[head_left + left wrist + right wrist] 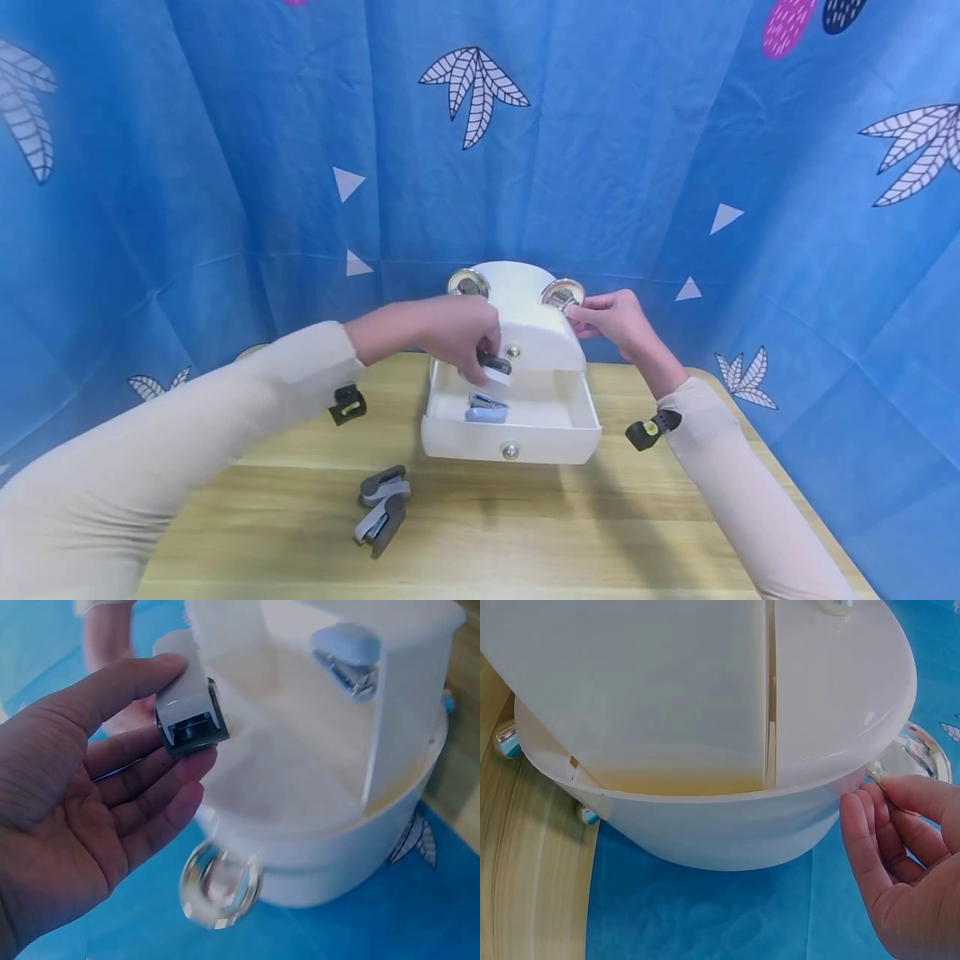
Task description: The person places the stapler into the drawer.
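Observation:
My left hand [455,329] is over the pulled-out drawer [465,446] of a small white cabinet [517,287]. It pinches a grey-and-white mini stapler [184,701] between thumb and fingers, as the left wrist view shows. Inside the drawer lies a light blue mini stapler [486,412]. At the cabinet's right side, my right hand [615,323] pinches the edge of a shiny round metallic ornament [564,292], thumb against fingertips. Two dark grey mini staplers, one farther back [384,485] and one nearer [381,523], lie touching on the table, left of the drawer.
The wooden table [300,517] carries the cabinet near its back edge. Another round ornament [468,283] stands at the cabinet's upper left. A round knob [511,451] sticks out from the drawer front. Blue patterned cloth [600,150] hangs behind and at the sides.

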### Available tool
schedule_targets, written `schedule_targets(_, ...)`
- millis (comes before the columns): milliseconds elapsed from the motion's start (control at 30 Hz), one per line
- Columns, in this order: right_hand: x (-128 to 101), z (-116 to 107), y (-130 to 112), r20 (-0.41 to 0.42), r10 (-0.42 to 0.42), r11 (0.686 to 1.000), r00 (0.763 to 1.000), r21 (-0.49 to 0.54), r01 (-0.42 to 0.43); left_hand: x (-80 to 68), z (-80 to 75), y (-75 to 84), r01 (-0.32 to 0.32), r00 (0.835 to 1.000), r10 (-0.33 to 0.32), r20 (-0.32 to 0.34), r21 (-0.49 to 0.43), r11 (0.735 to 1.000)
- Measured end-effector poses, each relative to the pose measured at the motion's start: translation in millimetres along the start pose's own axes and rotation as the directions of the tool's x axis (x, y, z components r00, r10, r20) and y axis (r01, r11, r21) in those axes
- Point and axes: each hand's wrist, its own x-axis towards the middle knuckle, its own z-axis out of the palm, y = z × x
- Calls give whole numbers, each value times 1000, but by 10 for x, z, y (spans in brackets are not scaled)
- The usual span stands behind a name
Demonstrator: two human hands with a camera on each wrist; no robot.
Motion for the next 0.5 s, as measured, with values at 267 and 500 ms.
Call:
schedule_targets(267, 16, -11, 28, 2, -22, 999, 1000, 29, 22, 327, 260, 127, -20, 1000, 21, -11, 95, 995)
schedule_targets(500, 37, -16, 55, 2, -19, 999, 1000, 38, 19, 451, 435, 163, 4, 999, 3, -32, 198, 980)
